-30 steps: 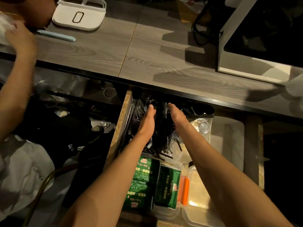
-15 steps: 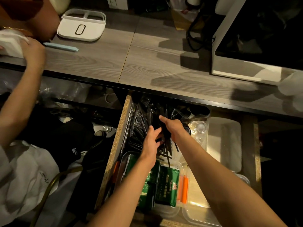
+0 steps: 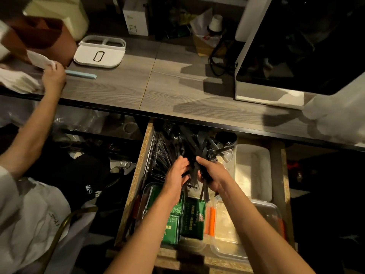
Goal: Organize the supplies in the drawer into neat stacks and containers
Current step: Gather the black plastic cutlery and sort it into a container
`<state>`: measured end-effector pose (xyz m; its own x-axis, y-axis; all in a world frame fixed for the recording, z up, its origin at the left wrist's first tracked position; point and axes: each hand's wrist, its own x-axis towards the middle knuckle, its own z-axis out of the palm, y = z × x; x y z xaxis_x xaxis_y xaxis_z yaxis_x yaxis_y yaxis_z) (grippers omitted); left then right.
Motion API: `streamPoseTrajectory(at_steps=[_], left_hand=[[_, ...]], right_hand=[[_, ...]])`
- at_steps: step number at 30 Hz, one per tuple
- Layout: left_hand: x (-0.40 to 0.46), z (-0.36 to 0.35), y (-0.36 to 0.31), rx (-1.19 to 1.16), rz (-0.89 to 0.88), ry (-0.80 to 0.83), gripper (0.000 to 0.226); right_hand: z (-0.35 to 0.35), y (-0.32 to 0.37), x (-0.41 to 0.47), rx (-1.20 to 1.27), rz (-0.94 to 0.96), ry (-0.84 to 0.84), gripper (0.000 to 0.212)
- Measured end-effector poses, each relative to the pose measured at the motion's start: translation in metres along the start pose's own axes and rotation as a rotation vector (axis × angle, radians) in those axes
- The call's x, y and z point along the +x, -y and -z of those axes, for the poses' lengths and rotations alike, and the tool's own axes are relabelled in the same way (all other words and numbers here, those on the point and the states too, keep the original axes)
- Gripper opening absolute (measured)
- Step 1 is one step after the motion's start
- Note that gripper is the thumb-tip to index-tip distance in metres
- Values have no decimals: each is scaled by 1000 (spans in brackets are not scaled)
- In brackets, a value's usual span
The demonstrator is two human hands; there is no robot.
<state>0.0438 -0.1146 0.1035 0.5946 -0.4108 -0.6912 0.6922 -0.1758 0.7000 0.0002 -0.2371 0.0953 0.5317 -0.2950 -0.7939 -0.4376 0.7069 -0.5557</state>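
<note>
Am watching left hand (image 3: 176, 176) and right hand (image 3: 212, 177) gripping bundle of thin black plastic cutlery (image 3: 195, 175) between curled fingers, over open chipboard drawer (image 3: 138, 178). Glossy green packets (image 3: 189, 218) lying nearer me. White rectangular plastic bin (image 3: 253, 171) sitting at right, beneath grey woodgrain tabletop (image 3: 167, 84) edge.

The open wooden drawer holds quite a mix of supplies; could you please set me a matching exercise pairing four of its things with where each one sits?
Things:
1. bundle of black plastic cutlery
2. green printed packets
3. empty white rectangular bin
4. orange sticks

Places:
A. right side of the drawer, toward the back
B. held between the left hand and right hand
C. front of the drawer, left of the orange sticks
D. just right of the green packets

Pairs: 1-B, 2-C, 3-A, 4-D
</note>
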Motion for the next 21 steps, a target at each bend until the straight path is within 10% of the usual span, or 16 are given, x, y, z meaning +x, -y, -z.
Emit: streamPoseTrajectory(at_steps=[21], left_hand=[[-16, -41, -36, -34, 328, 167, 53]], right_hand=[[13, -7, -101, -286, 187, 194, 9]])
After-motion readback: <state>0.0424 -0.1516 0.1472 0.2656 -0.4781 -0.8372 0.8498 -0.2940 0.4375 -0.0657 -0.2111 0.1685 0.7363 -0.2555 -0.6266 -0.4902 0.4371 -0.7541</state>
